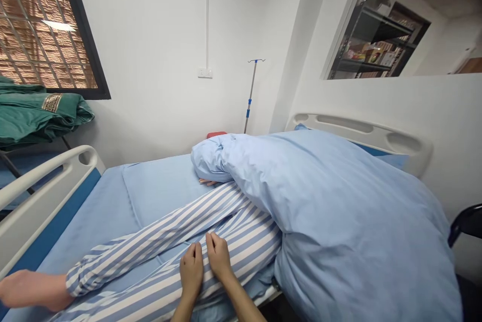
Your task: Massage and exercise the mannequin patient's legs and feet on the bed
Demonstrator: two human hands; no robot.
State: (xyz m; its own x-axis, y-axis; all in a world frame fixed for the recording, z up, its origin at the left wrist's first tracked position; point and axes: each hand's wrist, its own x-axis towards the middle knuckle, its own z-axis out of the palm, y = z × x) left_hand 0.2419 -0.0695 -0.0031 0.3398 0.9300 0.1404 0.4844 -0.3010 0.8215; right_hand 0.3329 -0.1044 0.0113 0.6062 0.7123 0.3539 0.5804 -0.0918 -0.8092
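Note:
A person lies on a hospital bed in blue-and-white striped pyjamas (161,226), with a bare foot (32,289) at the lower left. A pale blue duvet (339,211) covers the body's far end, and bare fingers (208,182) poke out beneath its bunched edge. My left hand (191,272) and my right hand (218,256) sit side by side at the bottom centre. Both have their fingers gathered on the striped trouser cloth.
A white bed rail (41,186) runs along the left, and a white bed end panel (357,136) stands at the right. Behind are an IV pole (250,96), a barred window (45,25), folded green cloth (37,116) and a black chair back (467,221).

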